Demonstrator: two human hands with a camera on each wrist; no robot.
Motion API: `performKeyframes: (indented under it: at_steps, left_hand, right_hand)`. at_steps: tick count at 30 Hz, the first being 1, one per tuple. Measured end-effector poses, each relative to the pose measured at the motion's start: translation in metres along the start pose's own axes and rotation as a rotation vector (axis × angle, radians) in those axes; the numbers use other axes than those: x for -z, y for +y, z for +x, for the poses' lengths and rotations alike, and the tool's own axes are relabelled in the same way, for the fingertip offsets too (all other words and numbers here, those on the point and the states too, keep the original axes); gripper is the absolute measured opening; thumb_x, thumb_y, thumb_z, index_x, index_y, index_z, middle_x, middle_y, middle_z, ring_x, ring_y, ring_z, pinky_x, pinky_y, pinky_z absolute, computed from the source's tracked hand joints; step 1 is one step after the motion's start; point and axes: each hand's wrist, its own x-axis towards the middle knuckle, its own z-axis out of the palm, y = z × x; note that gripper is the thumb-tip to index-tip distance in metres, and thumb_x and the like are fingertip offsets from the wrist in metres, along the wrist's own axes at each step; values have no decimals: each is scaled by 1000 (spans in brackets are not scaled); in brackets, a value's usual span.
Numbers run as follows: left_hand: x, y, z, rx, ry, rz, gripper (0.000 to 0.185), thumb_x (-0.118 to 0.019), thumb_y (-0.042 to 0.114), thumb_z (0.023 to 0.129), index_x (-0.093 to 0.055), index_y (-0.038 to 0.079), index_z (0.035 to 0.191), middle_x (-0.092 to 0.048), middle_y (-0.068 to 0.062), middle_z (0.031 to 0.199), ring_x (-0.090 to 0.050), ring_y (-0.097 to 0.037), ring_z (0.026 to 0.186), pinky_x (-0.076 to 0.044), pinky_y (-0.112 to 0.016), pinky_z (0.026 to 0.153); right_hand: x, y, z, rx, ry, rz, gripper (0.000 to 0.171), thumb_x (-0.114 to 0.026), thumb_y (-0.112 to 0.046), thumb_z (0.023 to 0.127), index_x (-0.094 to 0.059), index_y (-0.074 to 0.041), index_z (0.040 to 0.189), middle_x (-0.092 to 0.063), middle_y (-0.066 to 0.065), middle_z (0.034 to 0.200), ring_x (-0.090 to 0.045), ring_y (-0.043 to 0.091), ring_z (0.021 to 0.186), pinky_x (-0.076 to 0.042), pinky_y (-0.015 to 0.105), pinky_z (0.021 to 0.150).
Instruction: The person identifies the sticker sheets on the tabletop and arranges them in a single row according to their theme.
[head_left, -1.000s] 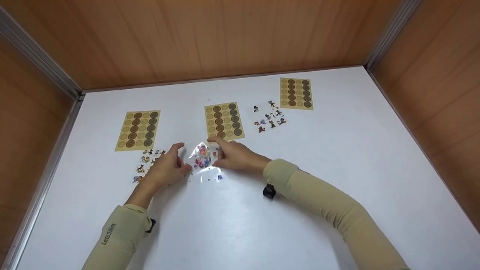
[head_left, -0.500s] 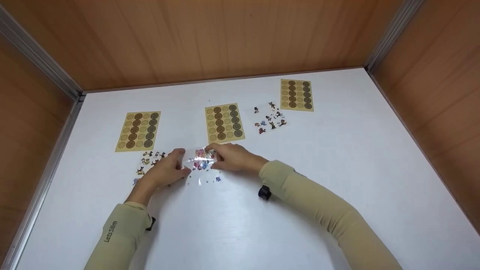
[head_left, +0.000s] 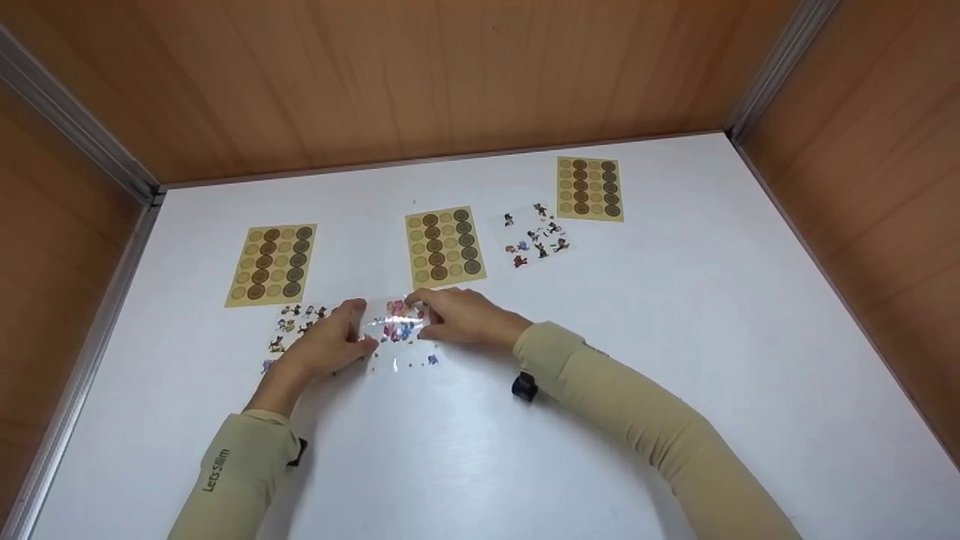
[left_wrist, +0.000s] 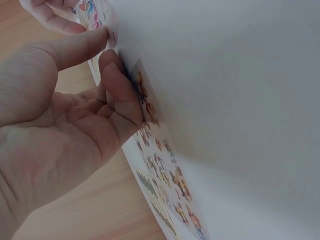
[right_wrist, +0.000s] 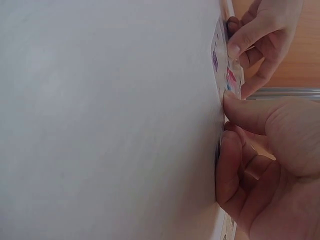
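Observation:
A clear sticker sheet with pink, orange and blue cartoon figures point(head_left: 399, 330) lies on the white table between both hands. My left hand point(head_left: 322, 341) is at its left side, forefinger and thumb spread apart. In the left wrist view the thumb of the left hand point(left_wrist: 75, 110) reaches straight to the sheet's edge, its lower fingers bent against the table. My right hand point(head_left: 469, 316) touches the sheet's right side, forefinger near the upper corner. Its thumb point(right_wrist: 245, 111) rests on the sheet in the right wrist view. Another clear sticker sheet point(head_left: 286, 325) is partly hidden under the left hand.
Yellow sheets of round stickers lie at the left point(head_left: 271, 264), in the middle point(head_left: 445, 246) and at the far right point(head_left: 589, 189). A third clear sticker sheet point(head_left: 534, 236) lies between the last two. Wooden panels point(head_left: 450, 82) wall the table's back and sides.
The clear sheet between my hands, bent with a bright curved glare a second ago, now lies flatter. My right hand has shifted slightly left and towards me; the left hand has barely moved.

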Motion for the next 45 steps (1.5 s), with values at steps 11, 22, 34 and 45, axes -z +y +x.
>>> performKeyframes:
  at_steps: [11,22,34,45]
  left_hand:
    - [-2,-4,-1,10,-6,-27,76,-67,19,97,-24,-2,156,-61,-13,88,-56,-18,65,-47,-32,56]
    - [-1,-4,0,-5,6,-14,75,-66,21,98,-25,-2,156,-60,-13,88,-55,-20,68,-47,-33,59]
    - [-1,-5,-4,-33,48,-12,70,-64,23,99,-30,0,156,-63,-19,103,-61,-30,91,-53,-46,81]
    - [-7,-8,-5,-81,11,-15,69,-59,19,101,-26,-4,157,-46,-36,145,-44,-50,134,-33,-59,114]
  right_hand:
    - [-4,-2,1,1,-4,-13,49,-70,-27,97,-56,-13,142,-64,-5,86,-59,9,75,-51,26,70]
    - [-4,-3,0,-25,4,-36,47,-70,-28,98,-57,-15,141,-64,-6,91,-60,9,78,-51,25,71]
    - [-6,-8,-4,-32,55,-103,39,-67,-27,100,-62,-17,137,-64,-5,98,-58,10,86,-50,27,74]
    - [-5,-11,-4,-75,23,-43,50,-71,-32,96,-58,-20,143,-44,3,119,-58,15,91,-53,26,81]
